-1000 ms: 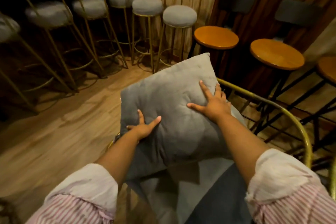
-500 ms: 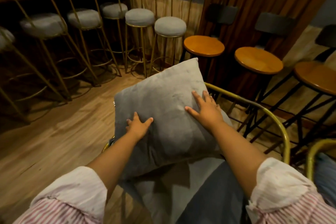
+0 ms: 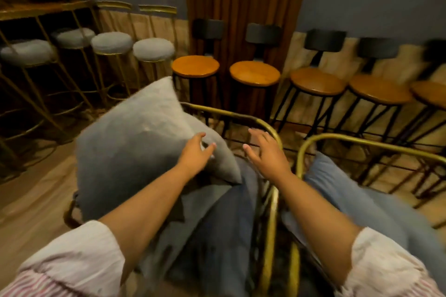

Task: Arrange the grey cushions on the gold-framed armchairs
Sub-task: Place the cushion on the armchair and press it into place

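Our left hand [image 3: 196, 155] rests open on the grey cushion [image 3: 135, 137] left of centre. Our right hand [image 3: 266, 154] hovers open, empty, beside the armchair's gold frame [image 3: 241, 116].

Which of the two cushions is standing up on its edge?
The lighter grey cushion on the left armchair, propped upright under the left hand. The bluish cushion in the right armchair lies slumped low.

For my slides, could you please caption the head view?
Left hand on a grey cushion propped in a gold-framed armchair; right hand open above the seat.
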